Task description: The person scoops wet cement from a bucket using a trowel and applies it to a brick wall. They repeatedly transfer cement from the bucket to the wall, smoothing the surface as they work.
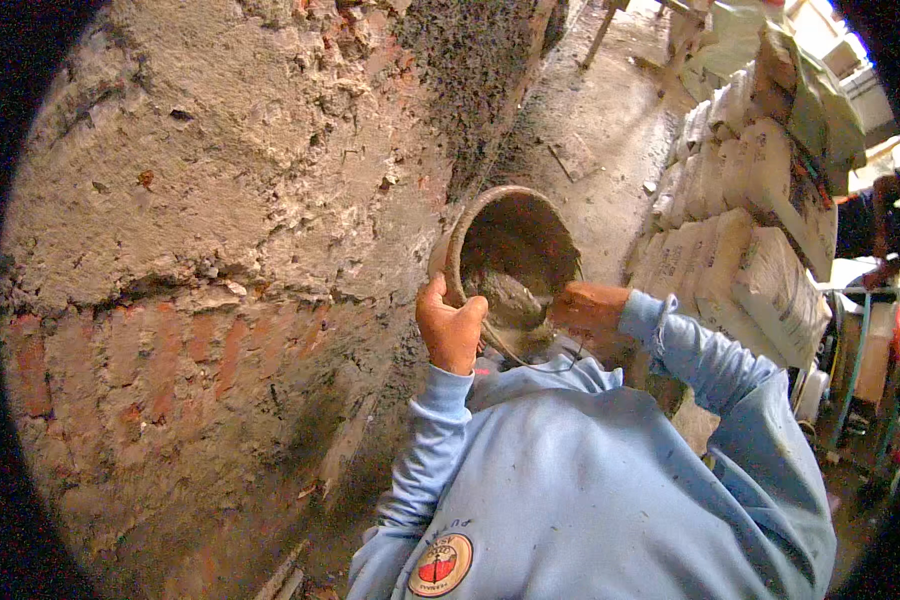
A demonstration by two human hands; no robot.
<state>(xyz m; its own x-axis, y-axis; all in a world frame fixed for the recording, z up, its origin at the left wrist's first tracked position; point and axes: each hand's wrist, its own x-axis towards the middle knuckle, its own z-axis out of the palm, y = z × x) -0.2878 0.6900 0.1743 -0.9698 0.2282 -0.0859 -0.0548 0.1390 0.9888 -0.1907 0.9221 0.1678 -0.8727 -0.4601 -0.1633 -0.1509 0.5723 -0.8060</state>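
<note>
A round bucket (452,258) with a mortar-crusted rim is tilted in front of my chest, its mouth facing up toward me. Wet grey mortar (510,298) lies in its lower part. My left hand (450,325) is closed on the left side of the rim, thumb over the edge. At the right side of the mouth is my right hand (588,308), its fingers curled closed beside the mortar. What those fingers hold, if anything, is hidden from this angle. A thin wire handle seems to hang near the bucket's lower edge.
A rough wall (220,200) with crumbling plaster and exposed brick (170,360) rises close on my left. Stacked pale sacks (710,265) stand to the right, with a greenish sheet (815,100) over the far end. Dusty concrete floor (610,150) stretches ahead between them.
</note>
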